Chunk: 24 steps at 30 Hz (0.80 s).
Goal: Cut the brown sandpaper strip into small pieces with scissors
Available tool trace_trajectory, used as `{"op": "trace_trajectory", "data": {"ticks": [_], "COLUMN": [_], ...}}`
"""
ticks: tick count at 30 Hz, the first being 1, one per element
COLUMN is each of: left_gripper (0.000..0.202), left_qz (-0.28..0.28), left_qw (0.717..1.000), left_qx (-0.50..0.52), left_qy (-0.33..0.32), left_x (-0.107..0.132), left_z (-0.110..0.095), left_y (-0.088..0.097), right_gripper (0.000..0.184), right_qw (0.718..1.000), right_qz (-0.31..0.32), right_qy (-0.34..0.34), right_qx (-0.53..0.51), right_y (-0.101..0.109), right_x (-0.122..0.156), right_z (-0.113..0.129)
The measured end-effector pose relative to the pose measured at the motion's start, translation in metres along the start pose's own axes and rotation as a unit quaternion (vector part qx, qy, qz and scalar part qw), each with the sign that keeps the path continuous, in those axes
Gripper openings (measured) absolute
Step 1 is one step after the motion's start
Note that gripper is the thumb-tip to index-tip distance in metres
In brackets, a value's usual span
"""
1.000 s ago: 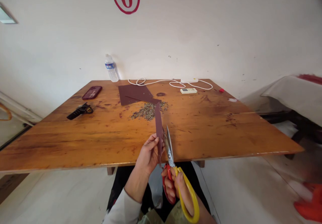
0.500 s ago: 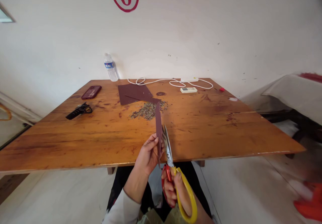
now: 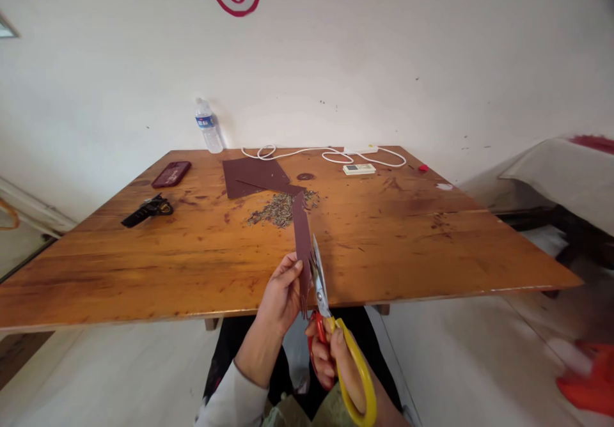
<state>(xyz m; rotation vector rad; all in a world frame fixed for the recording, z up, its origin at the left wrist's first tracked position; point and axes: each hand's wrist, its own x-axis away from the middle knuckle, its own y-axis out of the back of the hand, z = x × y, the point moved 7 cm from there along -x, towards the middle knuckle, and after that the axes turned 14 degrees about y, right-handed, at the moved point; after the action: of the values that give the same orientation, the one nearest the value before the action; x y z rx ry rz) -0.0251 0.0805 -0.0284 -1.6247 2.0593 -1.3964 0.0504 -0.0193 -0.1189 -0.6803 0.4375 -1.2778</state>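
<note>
My left hand (image 3: pixel 282 293) pinches a narrow maroon strip (image 3: pixel 301 225), which stands up over the table's front edge; its right side and lower end look cut into thin slivers. In my right hand (image 3: pixel 326 353) is a pair of scissors (image 3: pixel 320 293) with one red and one yellow handle. Their blades point up and away from me, slightly parted, right beside the strip's right edge. Beyond the strip's far end lies a heap of thin shreds (image 3: pixel 277 211). Flat maroon sheets (image 3: pixel 252 174) rest behind the heap.
On the wooden table (image 3: pixel 384 248) are a phone (image 3: pixel 171 174) and a black object with a strap (image 3: pixel 148 211) at left. A water bottle (image 3: pixel 208 126) stands by the wall. A white power strip with its cord (image 3: pixel 361 150) and a white remote-like device (image 3: pixel 359 169) lie at the back.
The strip has turned so that more of its flat face shows. Both hands stay nearly in place, with the scissors still beside the strip. The whole view has shifted slightly.
</note>
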Motion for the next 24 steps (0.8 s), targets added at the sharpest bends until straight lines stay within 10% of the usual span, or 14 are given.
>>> {"op": "trace_trajectory", "data": {"ticks": [24], "left_gripper": [0.028], "left_qz": [0.001], "left_qw": [1.000], "left_qx": [0.018], "left_qy": [-0.019], "left_x": [-0.0015], "left_z": [-0.0001], "left_y": [-0.0002], "right_gripper": [0.077], "right_qw": [0.999], "right_qz": [0.000], "right_qy": [-0.025], "right_qx": [-0.031], "right_y": [0.0003], "right_x": [0.0000], "right_z": [-0.0011]}}
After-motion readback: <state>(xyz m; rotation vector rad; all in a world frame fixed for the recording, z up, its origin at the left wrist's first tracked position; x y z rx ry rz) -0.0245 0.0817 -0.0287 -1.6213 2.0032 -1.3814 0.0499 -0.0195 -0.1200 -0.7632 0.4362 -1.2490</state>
